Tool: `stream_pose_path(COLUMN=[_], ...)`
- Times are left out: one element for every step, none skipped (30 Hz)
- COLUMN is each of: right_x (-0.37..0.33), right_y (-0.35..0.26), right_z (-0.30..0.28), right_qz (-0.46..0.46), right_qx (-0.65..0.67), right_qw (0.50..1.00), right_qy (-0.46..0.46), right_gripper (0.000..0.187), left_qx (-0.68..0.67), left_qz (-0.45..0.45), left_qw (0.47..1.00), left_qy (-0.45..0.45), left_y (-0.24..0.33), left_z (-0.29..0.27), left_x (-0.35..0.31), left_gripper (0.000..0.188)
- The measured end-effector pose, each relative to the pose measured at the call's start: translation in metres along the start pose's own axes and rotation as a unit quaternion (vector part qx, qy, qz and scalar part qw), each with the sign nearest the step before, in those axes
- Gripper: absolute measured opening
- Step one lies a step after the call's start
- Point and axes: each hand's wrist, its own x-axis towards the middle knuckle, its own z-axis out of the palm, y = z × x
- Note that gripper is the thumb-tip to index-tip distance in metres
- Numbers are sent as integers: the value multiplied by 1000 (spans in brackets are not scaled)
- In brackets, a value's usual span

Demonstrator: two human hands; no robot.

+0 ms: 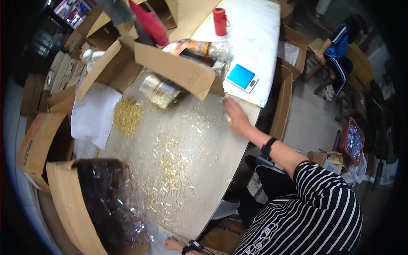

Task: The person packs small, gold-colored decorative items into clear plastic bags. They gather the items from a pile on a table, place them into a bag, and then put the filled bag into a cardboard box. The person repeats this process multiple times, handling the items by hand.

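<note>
Small brass-coloured metal pins (pixel 170 165) lie scattered in a thin glittering layer over the middle of the grey worktop (pixel 212 140), thickest in a streak running toward its near edge, with a denser heap of pins (pixel 127 115) toward its left edge. The right hand (pixel 236 117) is stretched out flat on the worktop near its right edge, palm down, fingers together and pressed on the surface among the outermost pins; whether any pin is caught under them cannot be told. A black wristband (pixel 267 148) sits on that forearm, above a black-and-white striped sleeve (pixel 323 187). The left hand (pixel 173 244) rests at the near edge of the worktop, only partly in view, wearing a black watch (pixel 194 245); its fingers are hidden, so their state cannot be told. Just beside it a clear plastic bag (pixel 114 204) lines an open cardboard box (pixel 70 208) at the near left corner. A white paper sheet (pixel 93 114) lies at the left edge beside the heap. Beyond the pins a brown cardboard flap (pixel 174 68) overhangs a clear bag of gold parts (pixel 159 91). Farther back, on a white board, stand a blue digital scale (pixel 241 77) and a red bottle (pixel 219 21). Well apart, at the far right, another person in blue (pixel 340 46) sits on a chair.
</note>
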Motion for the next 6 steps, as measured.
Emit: stream_pose_path(right_x=[18,32,38,38,34,21], right_y=[14,26,34,45,45,34], right_z=[-11,-17,-17,-14,-10,-2], right_qz=[12,24,35,30,33,33], right_qx=[-15,-26,-34,-74,-102,-125], right_qw=[1000,999,998,994,988,980], right_qy=[-8,-18,-31,-80,-115,-150], right_gripper=[51,51,51,57,63,69], left_qx=[4,6,10,14,18,21], left_qz=[-18,-31,-43,-56,-68,-77], left_qw=[999,999,998,998,996,995], left_qy=[33,33,36,39,49,62], left_y=[2,-3,-8,-15,-24,-35], left_z=[1,0,-5,-10,-18,-28], left_x=[-5,-5,-2,1,6,15], left_gripper=[13,12,12,15,19,23])
